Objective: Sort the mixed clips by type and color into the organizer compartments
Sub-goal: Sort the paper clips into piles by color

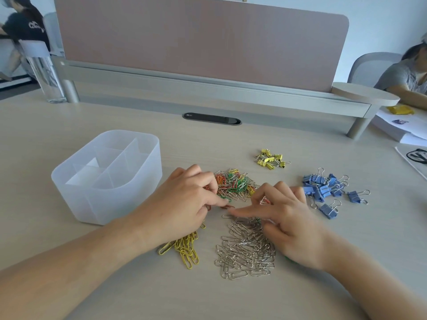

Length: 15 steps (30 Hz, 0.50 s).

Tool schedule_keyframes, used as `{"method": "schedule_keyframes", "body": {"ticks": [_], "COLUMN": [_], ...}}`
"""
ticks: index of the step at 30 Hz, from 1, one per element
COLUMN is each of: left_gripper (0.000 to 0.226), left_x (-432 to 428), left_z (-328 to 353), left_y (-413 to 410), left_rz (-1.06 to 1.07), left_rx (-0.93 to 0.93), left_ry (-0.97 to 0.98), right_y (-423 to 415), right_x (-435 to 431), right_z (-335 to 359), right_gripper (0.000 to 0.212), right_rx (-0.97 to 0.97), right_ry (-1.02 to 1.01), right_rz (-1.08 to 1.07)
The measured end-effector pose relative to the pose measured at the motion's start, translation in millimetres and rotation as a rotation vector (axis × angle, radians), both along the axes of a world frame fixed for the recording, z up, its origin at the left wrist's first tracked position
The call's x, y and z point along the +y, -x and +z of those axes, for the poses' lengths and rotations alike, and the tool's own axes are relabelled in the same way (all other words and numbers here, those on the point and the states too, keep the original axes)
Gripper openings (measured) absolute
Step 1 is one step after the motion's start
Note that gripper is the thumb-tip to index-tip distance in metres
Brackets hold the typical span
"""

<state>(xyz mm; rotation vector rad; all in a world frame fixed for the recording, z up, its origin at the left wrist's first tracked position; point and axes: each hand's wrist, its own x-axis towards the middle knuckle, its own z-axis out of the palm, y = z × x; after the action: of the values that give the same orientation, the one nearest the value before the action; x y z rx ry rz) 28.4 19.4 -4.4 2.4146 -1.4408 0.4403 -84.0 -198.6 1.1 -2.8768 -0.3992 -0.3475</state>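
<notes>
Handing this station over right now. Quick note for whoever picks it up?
Left hand: fingers curled, apparently over red clips.
Right hand: forefinger stretched toward a loose clip on the desk; grip unclear.
Piles on the desk: mixed paper clips, yellow paper clips, silver paper clips, yellow binder clips, blue binder clips.
Done: most piles sorted by type and color.
Left: finish the mixed pile, then fill the organizer, which looks empty.

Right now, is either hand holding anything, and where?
The right hand seems to pinch an orange clip by its end; the left hand: cannot tell.
</notes>
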Motion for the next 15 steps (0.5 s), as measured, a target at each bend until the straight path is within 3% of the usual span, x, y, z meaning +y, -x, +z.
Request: {"method": "schedule_keyframes", "body": {"ticks": [6,10,15], "left_gripper": [0.057,0.053,0.054], "left_x": [2,2,-3], "left_z": [0,-1,0], "left_y": [-4,-4,4], "left_rz": [0.027,0.068,0.067], "left_rx": [-0.023,-0.028,-0.028], "left_ry": [-0.001,0.022,0.008], "right_y": [-1,-3,-4], "right_x": [-10,-13,-10], "right_z": [-1,-6,-5], "right_gripper": [0.057,0.061,0.06], "right_rx": [-0.067,-0.054,-0.035], "right_ry": [-0.094,-0.034,-0.056], "right_rz": [-0.086,-0.189,-0.162]}}
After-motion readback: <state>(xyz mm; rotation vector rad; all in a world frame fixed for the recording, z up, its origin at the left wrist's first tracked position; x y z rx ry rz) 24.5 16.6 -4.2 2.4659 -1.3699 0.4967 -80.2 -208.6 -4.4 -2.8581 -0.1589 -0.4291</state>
